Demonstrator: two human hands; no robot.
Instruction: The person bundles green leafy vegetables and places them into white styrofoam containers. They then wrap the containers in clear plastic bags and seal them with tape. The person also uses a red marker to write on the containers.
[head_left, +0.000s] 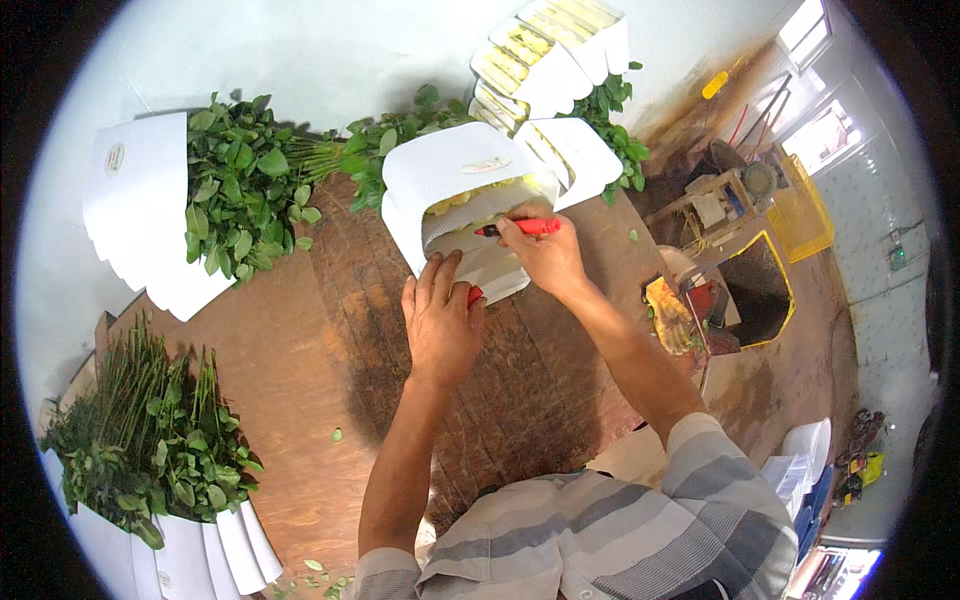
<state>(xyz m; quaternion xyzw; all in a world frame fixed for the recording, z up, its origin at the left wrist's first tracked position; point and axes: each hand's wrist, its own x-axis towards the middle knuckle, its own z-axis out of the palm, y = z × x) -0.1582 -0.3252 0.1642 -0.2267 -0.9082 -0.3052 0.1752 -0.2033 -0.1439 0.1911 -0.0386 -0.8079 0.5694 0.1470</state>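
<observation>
My right hand (546, 247) grips a red marker pen (538, 226), its dark tip pointing left over the inner face of a white corrugated cardboard wrap (461, 161). Pale yellow blooms show inside that wrap. My left hand (446, 319) rests on the wrap's near edge, with a small red piece, perhaps the pen's cap, held by the thumb. Green leafy stems (367, 161) extend left from behind the wrap. More white-wrapped bunches with yellow blooms (517, 56) stand behind it, to the upper right.
White-wrapped leafy bunches (236, 180) lie at the back left of the wooden table (315, 420). Others (199, 457) lie at the near left. Right of the table are a stained yellow glove (670, 315), a yellow-rimmed dark bin (761, 296) and a yellow crate (802, 217).
</observation>
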